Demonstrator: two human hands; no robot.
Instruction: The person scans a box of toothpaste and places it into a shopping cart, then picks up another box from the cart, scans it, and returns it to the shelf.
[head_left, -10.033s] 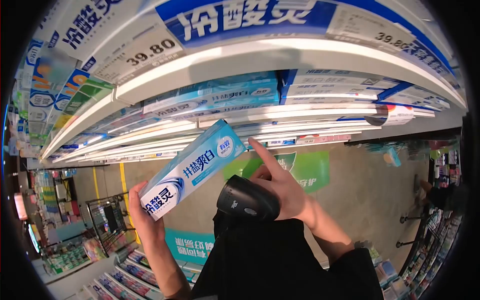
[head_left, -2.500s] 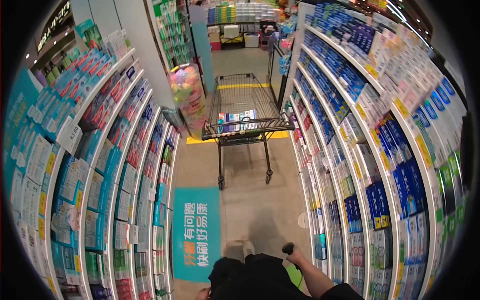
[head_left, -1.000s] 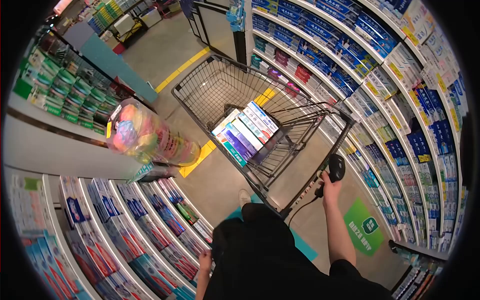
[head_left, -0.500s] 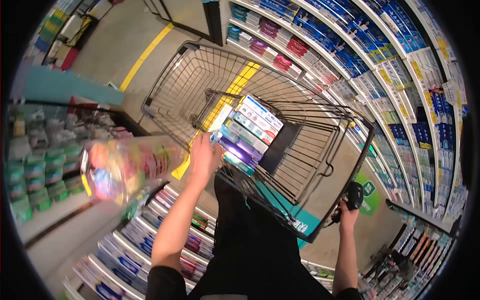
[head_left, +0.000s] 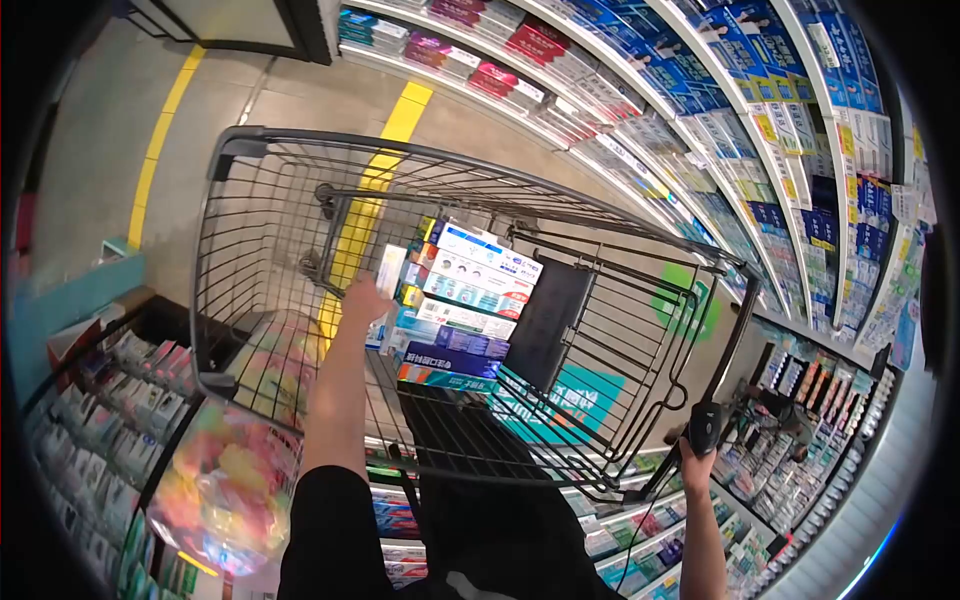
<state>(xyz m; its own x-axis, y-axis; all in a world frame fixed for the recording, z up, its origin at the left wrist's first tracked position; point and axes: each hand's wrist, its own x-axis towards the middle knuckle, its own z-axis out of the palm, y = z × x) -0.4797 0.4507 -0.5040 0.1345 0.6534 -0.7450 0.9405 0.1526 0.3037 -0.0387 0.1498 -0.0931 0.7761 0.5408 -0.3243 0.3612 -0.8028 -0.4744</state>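
My left hand [head_left: 368, 298] reaches over the side of a wire shopping cart [head_left: 330, 139]. Its fingers are closed at a narrow white box [head_left: 393, 272], partly hidden by the hand. Right beside that box, a pile of toothpaste-type cartons [head_left: 478, 272] stands in the cart, white, teal and purple. The pile lies close to the cart's black panel [head_left: 540, 322]. My right hand [head_left: 697, 464] is wrapped around a black rounded handheld device [head_left: 706, 428] with a thin cord below, at the cart's handle [head_left: 735, 335]. The device's exact kind is not clear.
Curved-looking shelves of boxed goods [head_left: 640, 50] run along the upper right. A clear bag of colourful items [head_left: 225, 475] is at lower left, beside a display of small packs [head_left: 130, 400]. Yellow floor tape [head_left: 408, 105] passes under the cart. More goods hang at right [head_left: 790, 450].
The view has turned, so the cart sits further left and more level. My left hand has shifted left along with the cartons. My right hand keeps hold of the black device.
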